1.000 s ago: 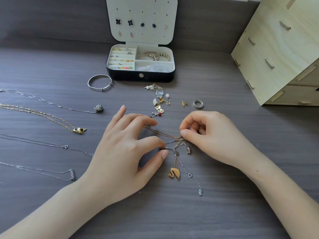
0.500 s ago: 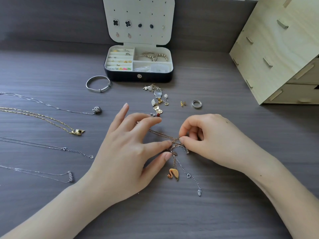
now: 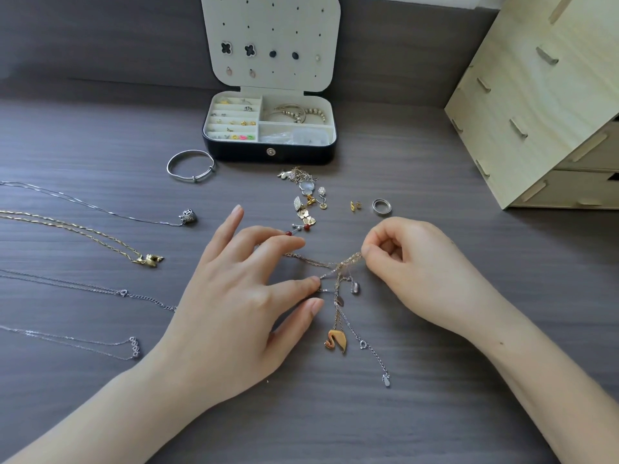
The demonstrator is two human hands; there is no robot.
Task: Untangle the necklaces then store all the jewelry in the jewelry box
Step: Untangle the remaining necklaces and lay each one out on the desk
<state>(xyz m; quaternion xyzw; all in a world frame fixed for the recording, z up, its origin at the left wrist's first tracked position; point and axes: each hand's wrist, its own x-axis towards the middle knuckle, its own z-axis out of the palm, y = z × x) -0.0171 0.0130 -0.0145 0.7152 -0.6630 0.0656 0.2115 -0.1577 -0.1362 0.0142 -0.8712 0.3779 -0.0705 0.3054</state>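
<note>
Head view: the tangled necklaces [image 3: 338,269] lie on the tabletop [image 3: 435,396] well in front of the open jewelry box [image 3: 268,155], nearer the person than the box and a little to its right. Fine strands cross in one small knot there, and a swan pendant [image 3: 336,342] and a clasp tail trail from it, farther again from the box.

The step in hand looks like loosening that knot. It should go best by working slack into the crossing, not hauling on it. One strand can be teased outward a little at a time while the rest is pinned flat. The pendant end would then be fed back through whichever loop opens. A hard pull would likely tighten the knot or kink a thin chain.

The left hand [image 3: 234,306] is spread, its fingers apart. A middle fingertip presses a chain to the tabletop on the box side of the knot. Forefinger and thumb tips sit just beside the strands, a small gap between them.

The right hand [image 3: 412,262] is curled, its thumb and forefinger pinched on a strand at the knot's edge.

Four straightened necklaces [image 3: 83,234] lie far left of the box, and a heap of charms [image 3: 306,199] sits just before it.
</note>
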